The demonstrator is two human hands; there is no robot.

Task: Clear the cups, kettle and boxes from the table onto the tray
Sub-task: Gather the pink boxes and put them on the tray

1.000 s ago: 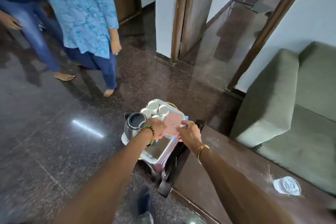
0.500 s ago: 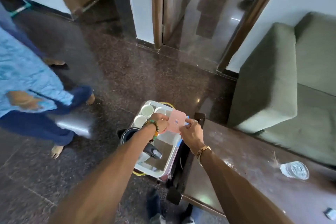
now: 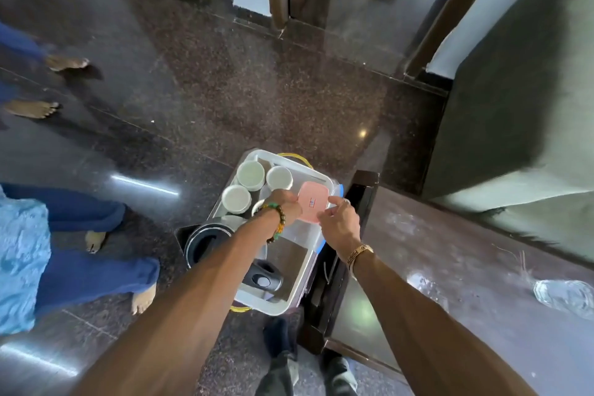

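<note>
A steel tray [image 3: 291,297] sits off the left end of the dark table [image 3: 450,283]. On it stand three white cups [image 3: 250,174] at the far end and a steel kettle [image 3: 209,239] with a black handle on the near left. A pink-lidded box [image 3: 313,201] is held over the tray's right side, above a clear box with blue clips [image 3: 318,244]. My left hand [image 3: 287,204] grips the pink box's left edge. My right hand [image 3: 339,223] pinches its right edge.
A person in blue clothes [image 3: 38,251] stands barefoot on the dark stone floor at the left, with other bare feet [image 3: 35,108] farther back. A green sofa [image 3: 520,112] rises behind the table. A clear plastic wrapper [image 3: 565,297] lies on the table's right part.
The view has tilted down and the tray looks closer. Both hands still hold the pink box over the tray. The person in blue has stepped left and nearer.
</note>
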